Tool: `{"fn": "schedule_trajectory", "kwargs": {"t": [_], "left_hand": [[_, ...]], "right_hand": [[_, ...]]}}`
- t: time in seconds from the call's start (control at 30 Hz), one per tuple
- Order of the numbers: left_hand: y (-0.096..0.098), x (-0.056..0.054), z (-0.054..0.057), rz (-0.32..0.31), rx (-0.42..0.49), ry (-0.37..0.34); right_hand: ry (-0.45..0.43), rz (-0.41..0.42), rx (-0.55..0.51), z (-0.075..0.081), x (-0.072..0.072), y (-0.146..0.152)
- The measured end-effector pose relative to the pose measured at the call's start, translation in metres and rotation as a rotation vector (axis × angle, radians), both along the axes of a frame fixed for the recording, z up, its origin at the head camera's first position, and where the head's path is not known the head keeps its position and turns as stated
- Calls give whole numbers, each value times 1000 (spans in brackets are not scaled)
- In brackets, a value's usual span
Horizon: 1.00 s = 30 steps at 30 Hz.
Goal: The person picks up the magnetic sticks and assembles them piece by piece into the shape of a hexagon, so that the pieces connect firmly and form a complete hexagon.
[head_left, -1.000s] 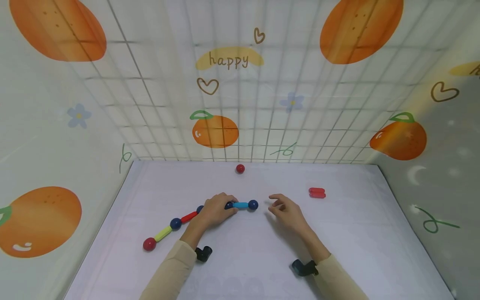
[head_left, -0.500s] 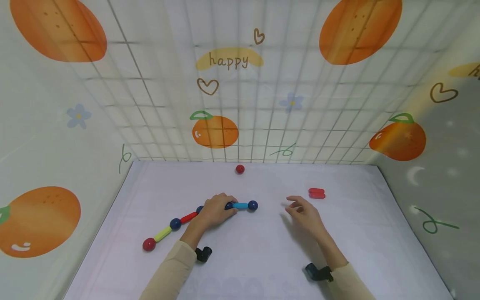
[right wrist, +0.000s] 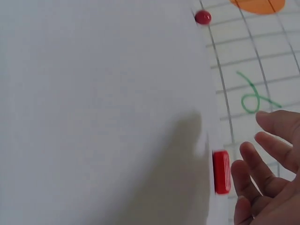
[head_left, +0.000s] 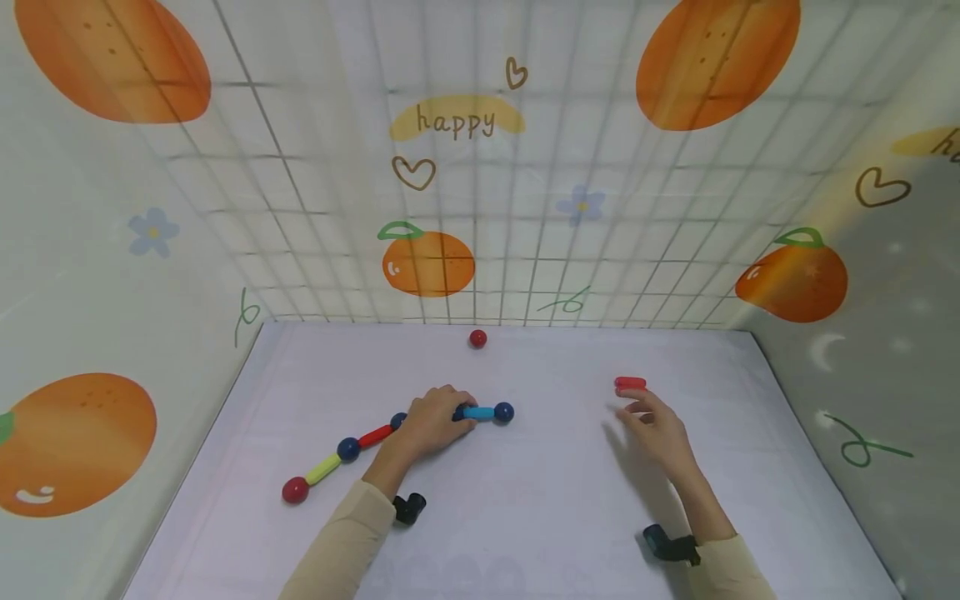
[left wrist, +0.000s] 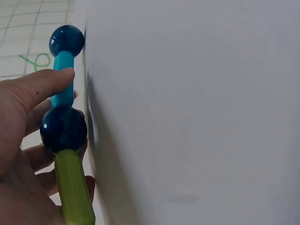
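Our left hand grips the chain of rods and balls, thumb on its light-blue rod; the chain runs across the left and middle of the white table. Our right hand holds nothing, its fingers apart and loosely bent near the pair of red rods, partly hiding them; we cannot tell whether they touch. Near the table's far edge sits a red ball.

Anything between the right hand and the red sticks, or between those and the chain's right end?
Nothing visible. The right hand is close by the red sticks, partly hiding one in the head view. Between the sticks and the right end of the chain, a blue ball, only tabletop shows.
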<state>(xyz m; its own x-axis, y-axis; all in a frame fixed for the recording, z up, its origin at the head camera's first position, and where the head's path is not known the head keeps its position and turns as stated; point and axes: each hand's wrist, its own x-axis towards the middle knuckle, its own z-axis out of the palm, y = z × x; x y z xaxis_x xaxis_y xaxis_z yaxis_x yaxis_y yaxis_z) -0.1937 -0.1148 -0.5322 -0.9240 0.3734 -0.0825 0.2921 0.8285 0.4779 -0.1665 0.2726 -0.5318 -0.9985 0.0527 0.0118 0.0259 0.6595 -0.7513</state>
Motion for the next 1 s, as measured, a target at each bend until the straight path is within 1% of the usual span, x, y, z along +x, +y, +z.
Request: {"fn": "schedule_trajectory", "kwargs": {"t": [0.17,0.3,0.4,0.6,0.77,0.87,1.0], "left_hand": [[7,-2,1,-20,-22,9],[12,-3,3,-28,-24,7],[15,-3,3,-33,-22,-3],[17,-3,3,-35,-32,-13],[18,-3,4,-35,-28,-20],[19,-3,4,-36,-24,-25],[20,-3,5,-38,-24,-26]], "right_hand": [[33,-30,20,0,-4,12],[26,-62,49,-1,-8,19],[-7,-100,49,-3,-12,24],[-99,-162,-7,-7,-23,28],[-127,-150,8,-11,-31,31],[-124,-128,39,-14,-34,33],[-117,-126,71,-17,-36,33]]}}
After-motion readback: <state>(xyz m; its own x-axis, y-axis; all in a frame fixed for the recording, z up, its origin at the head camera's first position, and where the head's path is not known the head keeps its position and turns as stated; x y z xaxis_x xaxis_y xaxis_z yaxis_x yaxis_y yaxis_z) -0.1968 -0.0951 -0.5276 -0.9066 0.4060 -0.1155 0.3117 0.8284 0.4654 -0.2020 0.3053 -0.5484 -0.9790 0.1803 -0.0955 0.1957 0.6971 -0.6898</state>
